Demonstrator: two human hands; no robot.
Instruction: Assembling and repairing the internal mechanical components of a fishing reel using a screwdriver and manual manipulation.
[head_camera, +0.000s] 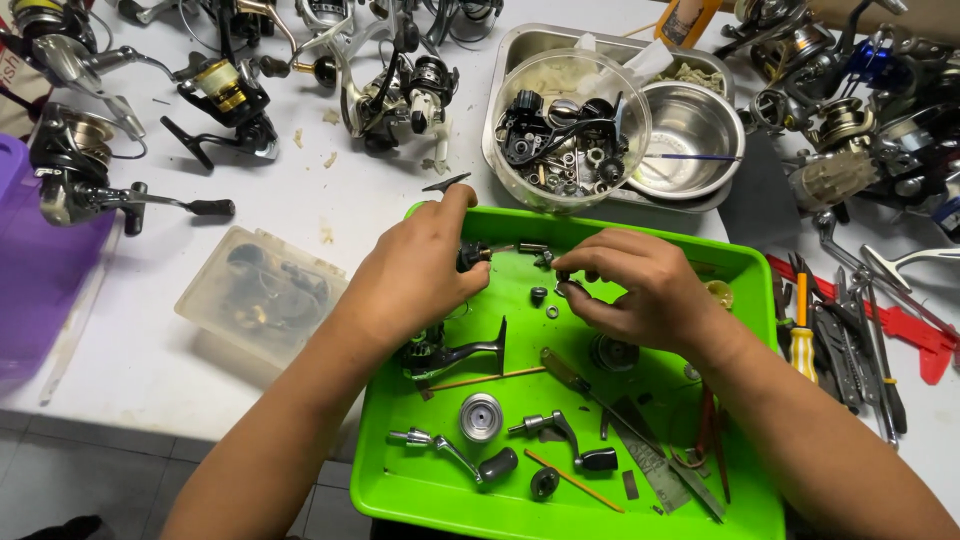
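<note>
Two hands over a green tray (400, 490) on a white worktop (130, 350). Left hand (415, 270): grip closed on a small dark reel part (470, 257), above the tray's upper left. Right hand (640, 290): fingertips pinched on a small ring (570, 290), just beside the part. In tray: reel body (450, 352), spool (481, 416), two handles (455, 455). Behind: clear bowl (567, 125) of small parts, steel bowl (690, 135).

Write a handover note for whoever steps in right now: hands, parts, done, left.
Left hand: pinches a small black reel part over the bright green plastic tray.
Right hand: fingertips on a small metal ring.
In the tray: dark reel body, silver spool, two crank handles, loose washers.
Done: reel taken apart.
Left: parts unassembled.
</note>
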